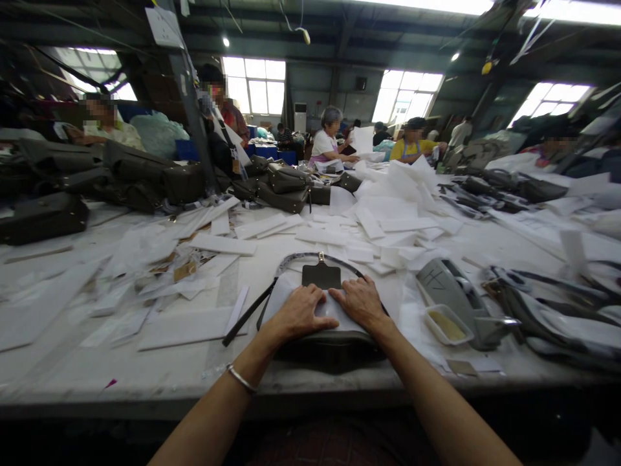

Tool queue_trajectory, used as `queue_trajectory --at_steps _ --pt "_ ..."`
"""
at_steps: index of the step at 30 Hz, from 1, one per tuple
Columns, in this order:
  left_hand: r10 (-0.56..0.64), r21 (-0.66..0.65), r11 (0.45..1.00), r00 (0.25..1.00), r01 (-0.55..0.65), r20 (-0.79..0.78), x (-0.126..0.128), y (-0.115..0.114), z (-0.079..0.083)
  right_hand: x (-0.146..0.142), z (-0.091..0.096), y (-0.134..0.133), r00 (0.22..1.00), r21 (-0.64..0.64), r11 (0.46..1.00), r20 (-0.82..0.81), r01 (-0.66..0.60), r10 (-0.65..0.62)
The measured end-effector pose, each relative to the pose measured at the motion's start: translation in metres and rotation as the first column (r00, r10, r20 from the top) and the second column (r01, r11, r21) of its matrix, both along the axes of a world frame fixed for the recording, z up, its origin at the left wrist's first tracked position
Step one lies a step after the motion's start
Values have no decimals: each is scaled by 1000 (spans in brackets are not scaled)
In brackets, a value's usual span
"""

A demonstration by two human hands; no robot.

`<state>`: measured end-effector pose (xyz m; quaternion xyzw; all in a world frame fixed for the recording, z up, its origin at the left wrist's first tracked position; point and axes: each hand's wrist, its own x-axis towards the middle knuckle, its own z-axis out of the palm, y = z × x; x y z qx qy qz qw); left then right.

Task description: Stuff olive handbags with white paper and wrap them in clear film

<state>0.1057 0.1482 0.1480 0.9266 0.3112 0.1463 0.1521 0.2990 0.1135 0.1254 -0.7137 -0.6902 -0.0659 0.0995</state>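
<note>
Two hands down flat on a dark handbag [330,353] at the near edge of the tabletop [145,378], straight ahead of the body. Laid over the bag, a white sheet [287,292], pinned under both palms. Left hand [303,314] on the left half, fingers [321,300] stretched out and slightly spread, gripping nothing; silver bracelet [241,378] on that wrist. Right hand [361,303] just beside it, fingers likewise extended and pressing flat, tips nearly touching the left's. Forearms angled in from below, meeting over the bag.

Just beyond the fingertips, a dark flap [321,276] with a small metal clasp, ringed by the bag's strap [248,317] trailing off to the left. Near the right hand, a small shallow tray [447,325] of yellowish matter, touching a grey tool [449,288]. Strewn across the middle of the tabletop, many white paper pieces [388,213]. Well apart at far left, stacked dark bags [140,175]; behind, other people [330,139] seated at work.
</note>
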Motion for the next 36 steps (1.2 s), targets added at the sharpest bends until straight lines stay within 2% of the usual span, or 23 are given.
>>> queue_trajectory --at_steps 3,6,12,15,17,19,31,36 --pt "3 7 1000 994 -2 -105 1 -4 0 -1 5 -1 1000 -15 1000 11 10 -10" --pt "3 57 998 995 2 -101 2 4 -15 2 13 3 1000 -36 999 28 7 -6" --pt "-11 136 991 1000 15 -25 -2 20 -46 -4 36 -6 976 81 979 -93 -188 195" --pt "10 149 989 1000 -7 -16 -4 22 -53 -6 28 -14 946 -29 964 -201 -265 254" --pt "28 147 989 999 -25 -19 -4 23 -56 -3 19 -16 931 -109 952 -265 -287 250" --pt "38 149 988 999 -34 -24 -3 24 -57 0 11 -16 925 -137 948 -298 -288 237" --pt "16 91 996 998 -10 -63 -7 26 -61 3 13 -21 894 -162 937 -387 -310 228" --pt "4 99 995 999 1 -50 -8 26 -63 4 13 -22 883 -129 943 -408 -308 232"
